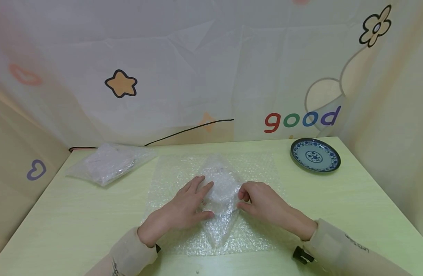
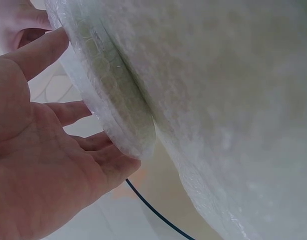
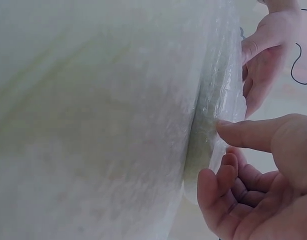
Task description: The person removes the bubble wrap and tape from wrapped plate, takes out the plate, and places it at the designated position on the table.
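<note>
Lying in the middle of the tabletop (image 1: 356, 222), a bundle of bubble wrap (image 1: 221, 188) was between the two hands, with one folded point toward the person and another toward the back. It lay on a spread sheet of bubble wrap (image 1: 263, 237), which reached out beyond it on both sides. The left hand (image 1: 183, 209) was open, its fingers spread and touching the left side of the bundle. The right hand (image 1: 266, 201) was at the opposite side; its thumb touched the edge and its other fingers were curled close by, but I cannot tell whether they pinched the wrap. At the back left there lay another wrapped packet (image 1: 109, 163), well apart from the hands. At the back right was a round plate (image 1: 314, 156) with a blue pattern and a dark rim. Behind the tabletop hung a pale cloth (image 1: 197, 76), on which were printed a star (image 1: 121, 83) and the word "good" (image 1: 302, 119) in coloured letters.
</note>
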The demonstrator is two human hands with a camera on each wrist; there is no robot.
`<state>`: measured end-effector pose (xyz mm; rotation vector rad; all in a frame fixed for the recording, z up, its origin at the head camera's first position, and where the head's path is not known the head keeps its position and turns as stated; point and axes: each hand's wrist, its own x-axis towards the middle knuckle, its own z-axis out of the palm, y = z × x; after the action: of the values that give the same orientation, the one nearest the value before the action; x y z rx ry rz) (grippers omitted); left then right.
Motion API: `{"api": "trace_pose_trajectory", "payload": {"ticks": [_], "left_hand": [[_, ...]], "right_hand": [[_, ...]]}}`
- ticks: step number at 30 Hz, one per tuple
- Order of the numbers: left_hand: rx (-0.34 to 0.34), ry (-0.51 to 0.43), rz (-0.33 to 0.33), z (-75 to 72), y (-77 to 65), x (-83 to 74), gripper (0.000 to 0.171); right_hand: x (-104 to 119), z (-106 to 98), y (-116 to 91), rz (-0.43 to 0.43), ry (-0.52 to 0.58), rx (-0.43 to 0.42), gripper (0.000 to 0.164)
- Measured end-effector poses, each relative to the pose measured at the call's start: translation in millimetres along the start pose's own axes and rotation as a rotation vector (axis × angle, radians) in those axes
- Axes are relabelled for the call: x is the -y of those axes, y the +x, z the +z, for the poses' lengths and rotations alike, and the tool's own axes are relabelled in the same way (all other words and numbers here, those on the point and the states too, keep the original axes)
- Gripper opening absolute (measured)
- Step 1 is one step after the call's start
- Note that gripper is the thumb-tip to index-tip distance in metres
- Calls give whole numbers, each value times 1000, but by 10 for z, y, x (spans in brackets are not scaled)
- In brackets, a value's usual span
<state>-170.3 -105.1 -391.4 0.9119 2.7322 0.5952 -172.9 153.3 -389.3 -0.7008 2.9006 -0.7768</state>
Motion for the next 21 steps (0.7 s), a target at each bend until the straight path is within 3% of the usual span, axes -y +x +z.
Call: {"api": "trace_pose_trajectory", "payload": {"ticks": [7, 15, 21], "left_hand": [[-6, 4, -1, 1, -6, -2, 82], [-7, 26, -14, 7, -6, -26, 81], [-4, 41, -14, 4, -7, -43, 79]], "right_hand": [[41, -32, 20, 90, 4, 25, 15], [-8, -52, 42, 52, 108, 56, 14], [8, -26, 45, 39, 112, 29, 17]]}}
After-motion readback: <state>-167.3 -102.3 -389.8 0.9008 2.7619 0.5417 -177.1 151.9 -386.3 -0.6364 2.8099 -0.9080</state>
